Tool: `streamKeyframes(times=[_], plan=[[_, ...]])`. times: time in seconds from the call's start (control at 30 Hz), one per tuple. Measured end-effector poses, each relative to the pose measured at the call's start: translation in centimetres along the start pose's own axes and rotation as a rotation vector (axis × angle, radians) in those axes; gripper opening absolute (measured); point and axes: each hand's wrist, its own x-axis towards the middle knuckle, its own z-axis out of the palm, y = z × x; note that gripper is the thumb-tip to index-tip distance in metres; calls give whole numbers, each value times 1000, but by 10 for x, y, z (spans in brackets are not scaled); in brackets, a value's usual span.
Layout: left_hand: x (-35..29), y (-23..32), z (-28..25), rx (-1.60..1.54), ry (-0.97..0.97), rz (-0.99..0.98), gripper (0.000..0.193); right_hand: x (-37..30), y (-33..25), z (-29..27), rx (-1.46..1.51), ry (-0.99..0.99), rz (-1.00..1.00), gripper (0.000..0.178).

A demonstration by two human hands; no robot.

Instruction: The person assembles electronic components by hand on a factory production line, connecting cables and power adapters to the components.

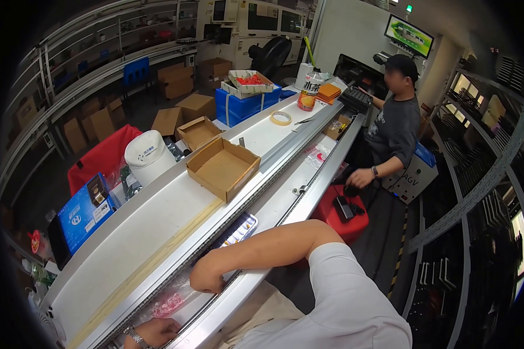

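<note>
My right hand (208, 277) reaches down into the sunken channel of a long white workbench, its fingers curled and mostly hidden from view. Beside it lies a clear plastic bag (172, 302) with pinkish-red small pieces inside; whether the hand grips the bag cannot be made out. At the lower edge my left hand (158, 333), with a metal-band watch (135, 336) on the wrist, rests over the same channel with its fingers bent together. What it pinches, if anything, is too small to see. Just past my right forearm sits a white compartment tray (241, 230) holding small yellowish parts.
An open cardboard box (224, 168) stands on the bench, with a tape roll (280, 118) and a drink bottle (310, 90) farther along. A white cap (149, 156) and blue box (84, 209) are at left. Another person (393, 116) is beside a red stool (337, 218) at right.
</note>
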Motion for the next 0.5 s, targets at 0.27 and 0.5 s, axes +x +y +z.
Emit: streamKeyframes(times=[0.27,0.5], plan=[[0,41,2,274,133,-68,22,9,11,8,-58,9,-153,10],[-2,34,0,371,167,13,26,8,14,11,130,-63,-21,9]])
